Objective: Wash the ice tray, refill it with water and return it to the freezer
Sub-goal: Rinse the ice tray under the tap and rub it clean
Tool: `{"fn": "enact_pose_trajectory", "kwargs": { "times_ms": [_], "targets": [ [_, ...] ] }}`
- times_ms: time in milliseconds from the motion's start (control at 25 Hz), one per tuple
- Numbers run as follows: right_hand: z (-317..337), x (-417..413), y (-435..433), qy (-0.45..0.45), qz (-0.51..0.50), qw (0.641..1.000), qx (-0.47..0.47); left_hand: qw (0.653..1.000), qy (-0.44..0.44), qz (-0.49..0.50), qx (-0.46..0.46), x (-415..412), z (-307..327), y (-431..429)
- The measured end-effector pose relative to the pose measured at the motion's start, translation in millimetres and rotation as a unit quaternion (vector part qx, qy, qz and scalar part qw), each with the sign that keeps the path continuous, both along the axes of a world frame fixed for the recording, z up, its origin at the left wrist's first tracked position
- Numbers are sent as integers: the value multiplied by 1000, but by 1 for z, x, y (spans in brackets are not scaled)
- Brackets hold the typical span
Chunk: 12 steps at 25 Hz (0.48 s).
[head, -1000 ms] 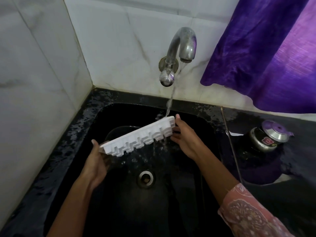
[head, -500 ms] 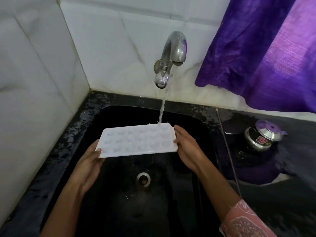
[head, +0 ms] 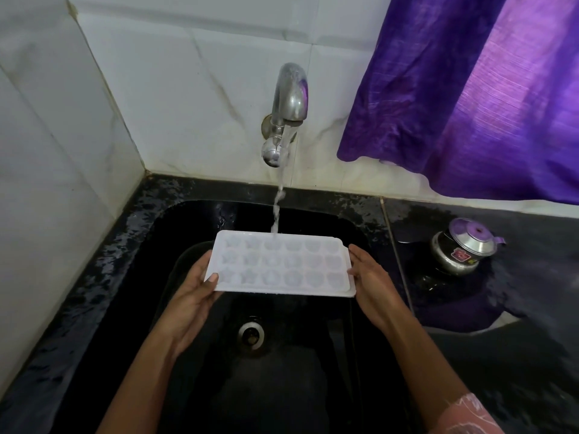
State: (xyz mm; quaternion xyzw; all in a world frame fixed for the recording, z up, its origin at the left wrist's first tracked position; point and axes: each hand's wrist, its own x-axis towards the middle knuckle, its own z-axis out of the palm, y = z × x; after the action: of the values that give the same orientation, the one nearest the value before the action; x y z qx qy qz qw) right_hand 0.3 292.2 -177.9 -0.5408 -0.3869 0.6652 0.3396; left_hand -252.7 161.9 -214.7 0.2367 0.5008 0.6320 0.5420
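A white ice tray (head: 282, 266) with star and round pockets is held level over the black sink (head: 360, 233), pockets facing up. My left hand (head: 195, 289) grips its left end with the thumb on the near corner. My right hand (head: 369, 281) holds the right end. A metal tap (head: 289, 98) on the tiled wall runs, and the water stream (head: 277, 208) lands on the tray's far edge near the middle.
The sink drain (head: 251, 332) lies below the tray. A small steel pot with a purple-knobbed lid (head: 463, 245) stands on the wet black counter at the right. A purple curtain (head: 470, 89) hangs over the counter. White tiled walls close in the left and back.
The tray went from tilted on edge with its underside showing to flat with pockets up. It then shifted so the stream falls nearer the middle of its far edge.
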Motion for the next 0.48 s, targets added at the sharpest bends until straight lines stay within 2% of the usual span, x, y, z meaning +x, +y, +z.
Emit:
{"fn": "enact_pose_trajectory", "kwargs": {
  "times_ms": [480],
  "targets": [
    [5, 56, 27, -18, -54, 998, 5, 998, 6, -62, -11, 47, 5, 41]
  ]
}}
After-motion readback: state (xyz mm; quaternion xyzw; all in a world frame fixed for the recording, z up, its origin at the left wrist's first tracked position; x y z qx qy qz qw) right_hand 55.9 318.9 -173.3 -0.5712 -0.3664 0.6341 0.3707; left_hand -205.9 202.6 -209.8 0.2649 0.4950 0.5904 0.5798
